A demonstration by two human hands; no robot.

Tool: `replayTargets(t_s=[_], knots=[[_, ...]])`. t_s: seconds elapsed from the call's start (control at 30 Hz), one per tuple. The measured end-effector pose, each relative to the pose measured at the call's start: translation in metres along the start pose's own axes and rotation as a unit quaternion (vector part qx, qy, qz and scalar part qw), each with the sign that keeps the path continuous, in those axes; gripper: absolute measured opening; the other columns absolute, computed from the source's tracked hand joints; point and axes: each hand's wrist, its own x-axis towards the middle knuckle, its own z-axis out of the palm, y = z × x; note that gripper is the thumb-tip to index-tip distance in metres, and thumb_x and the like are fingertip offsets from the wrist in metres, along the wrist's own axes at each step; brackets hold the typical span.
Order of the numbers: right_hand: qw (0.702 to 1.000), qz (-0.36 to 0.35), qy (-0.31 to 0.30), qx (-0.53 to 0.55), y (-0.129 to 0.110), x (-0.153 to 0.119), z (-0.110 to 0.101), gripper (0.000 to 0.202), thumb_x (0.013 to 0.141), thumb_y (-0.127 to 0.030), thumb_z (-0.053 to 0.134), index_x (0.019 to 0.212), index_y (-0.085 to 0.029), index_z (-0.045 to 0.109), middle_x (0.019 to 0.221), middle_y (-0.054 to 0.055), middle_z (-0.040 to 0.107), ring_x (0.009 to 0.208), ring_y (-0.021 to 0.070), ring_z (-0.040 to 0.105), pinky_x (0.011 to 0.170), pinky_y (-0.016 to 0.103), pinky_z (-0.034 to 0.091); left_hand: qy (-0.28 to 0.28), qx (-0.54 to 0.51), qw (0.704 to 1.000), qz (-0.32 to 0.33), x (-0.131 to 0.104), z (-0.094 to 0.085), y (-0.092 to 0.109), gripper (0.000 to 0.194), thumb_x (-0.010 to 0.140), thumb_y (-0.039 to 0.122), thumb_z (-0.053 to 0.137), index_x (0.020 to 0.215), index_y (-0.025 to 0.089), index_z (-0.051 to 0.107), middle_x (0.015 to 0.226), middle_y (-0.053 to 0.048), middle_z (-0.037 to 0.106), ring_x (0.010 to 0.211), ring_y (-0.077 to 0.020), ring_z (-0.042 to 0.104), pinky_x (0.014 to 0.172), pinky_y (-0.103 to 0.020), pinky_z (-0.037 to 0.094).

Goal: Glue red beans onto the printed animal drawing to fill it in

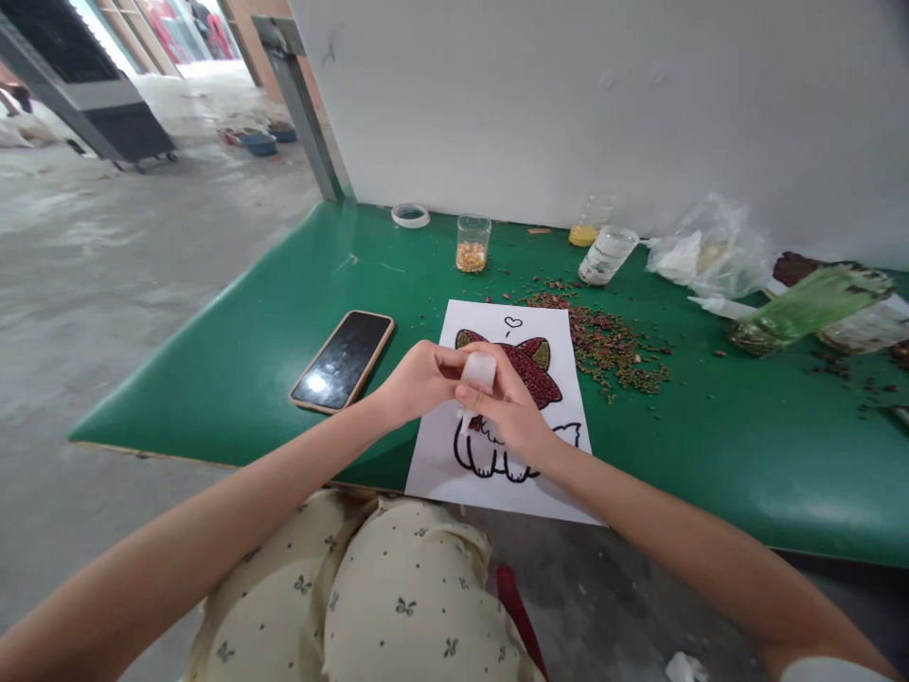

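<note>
My left hand [426, 381] and my right hand [516, 409] meet over the drawing, both closed around a small whitish bottle-like thing [480, 369]. Its broad end faces up, and a narrow white part shows beneath the fingers; my hands hide the rest. Under them lies a white sheet [433, 464] with a black-outlined cartoon animal and a small heart. Dark red seeds [541, 383] cover much of the animal's head, with greenish seeds [541, 353] in the ears. The lower body is bare outline, and my hands cover the face.
Loose red and green seeds [614, 346] are scattered right of the sheet on the green table [213, 379]. A phone [342, 362] lies left. Behind are a cup of corn kernels [472, 244], a lid [410, 216], a tilted clear cup [609, 256], plastic bags [717, 248] and a green container [810, 308].
</note>
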Motion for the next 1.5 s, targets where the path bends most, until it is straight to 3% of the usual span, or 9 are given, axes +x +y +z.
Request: replayTargets(t_s=[0.33, 1.27, 1.5], knots=[[1.000, -0.015, 0.003, -0.014, -0.003, 0.000, 0.000, 0.038, 0.076, -0.039, 0.065, 0.107, -0.027, 0.048, 0.091, 0.000, 0.048, 0.079, 0.0138, 0.047, 0.070, 0.028, 0.043, -0.012, -0.003, 1.000, 0.009, -0.001, -0.002, 0.000, 0.024, 0.063, 0.024, 0.073, 0.082, 0.010, 0.072, 0.072, -0.004, 0.068, 0.068, -0.0185, 0.063, 0.064, -0.029, 0.051], [0.999, -0.006, 0.001, -0.033, -0.003, -0.007, -0.002, 0.034, 0.078, -0.033, 0.064, 0.108, -0.028, 0.048, 0.085, -0.003, 0.049, 0.071, 0.0107, 0.045, 0.062, 0.025, 0.039, -0.029, -0.003, 0.999, 0.026, -0.002, 0.002, -0.004, 0.022, 0.066, 0.024, 0.071, 0.081, 0.008, 0.071, 0.071, -0.004, 0.068, 0.067, -0.0180, 0.063, 0.062, -0.028, 0.050], [0.999, -0.034, -0.013, -0.028, -0.005, -0.006, 0.000, 0.035, 0.079, -0.036, 0.063, 0.109, -0.030, 0.046, 0.088, -0.002, 0.049, 0.075, 0.0121, 0.047, 0.064, 0.026, 0.040, -0.027, 0.028, 0.998, 0.046, -0.007, -0.001, 0.006, 0.019, 0.066, 0.024, 0.072, 0.077, 0.009, 0.070, 0.069, -0.002, 0.065, 0.065, -0.0150, 0.060, 0.059, -0.024, 0.048]])
